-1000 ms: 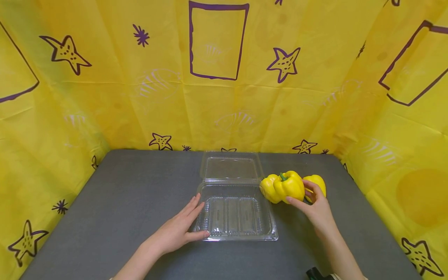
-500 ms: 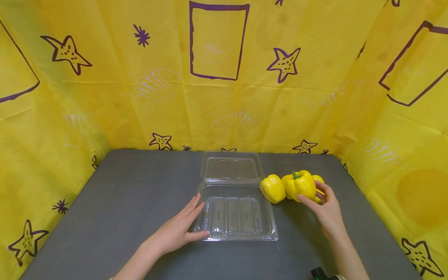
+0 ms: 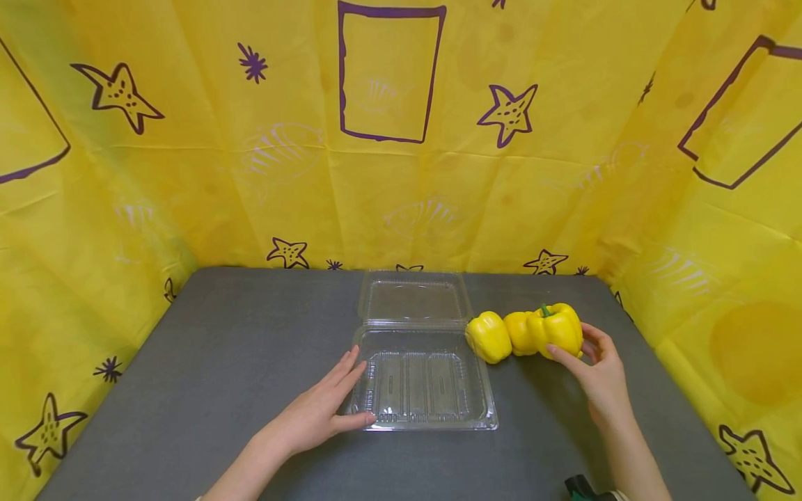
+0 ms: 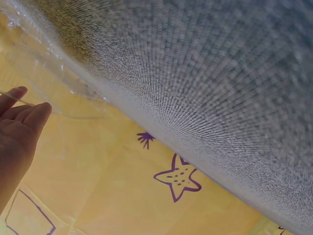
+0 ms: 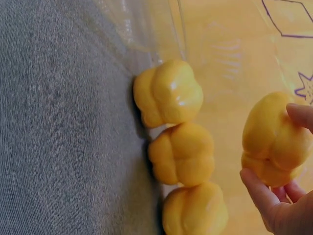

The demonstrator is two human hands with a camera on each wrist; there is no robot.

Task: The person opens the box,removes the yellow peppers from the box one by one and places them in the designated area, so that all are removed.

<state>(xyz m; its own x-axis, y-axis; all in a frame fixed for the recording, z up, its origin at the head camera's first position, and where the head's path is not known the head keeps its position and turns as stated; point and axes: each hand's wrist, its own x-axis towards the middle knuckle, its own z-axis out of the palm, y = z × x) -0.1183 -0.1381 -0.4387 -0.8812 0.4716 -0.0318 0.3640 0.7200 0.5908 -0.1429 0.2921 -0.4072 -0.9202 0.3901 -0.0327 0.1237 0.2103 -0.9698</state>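
Note:
My right hand (image 3: 604, 379) holds a yellow bell pepper (image 3: 562, 331) with a green stem, thumb on its near side and fingers behind. In the right wrist view this held pepper (image 5: 271, 139) is raised off the table, apart from three others in a row: a first pepper (image 5: 168, 93), a second pepper (image 5: 182, 154) and a third pepper (image 5: 195, 210). The head view mostly hides the third one behind the held pepper. With fingers extended, my left hand (image 3: 316, 410) touches the left side of a clear plastic clamshell container (image 3: 422, 424), whose base has nothing inside.
The container's lid (image 3: 413, 299) lies folded back toward the rear of the grey table (image 3: 250, 334). The leftmost pepper sits against the container's right edge. Yellow patterned cloth (image 3: 401, 195) hangs behind and at both sides.
My right hand has moved to the right with the held pepper, passing over the row and uncovering the middle pepper. My left hand and the container have stayed put.

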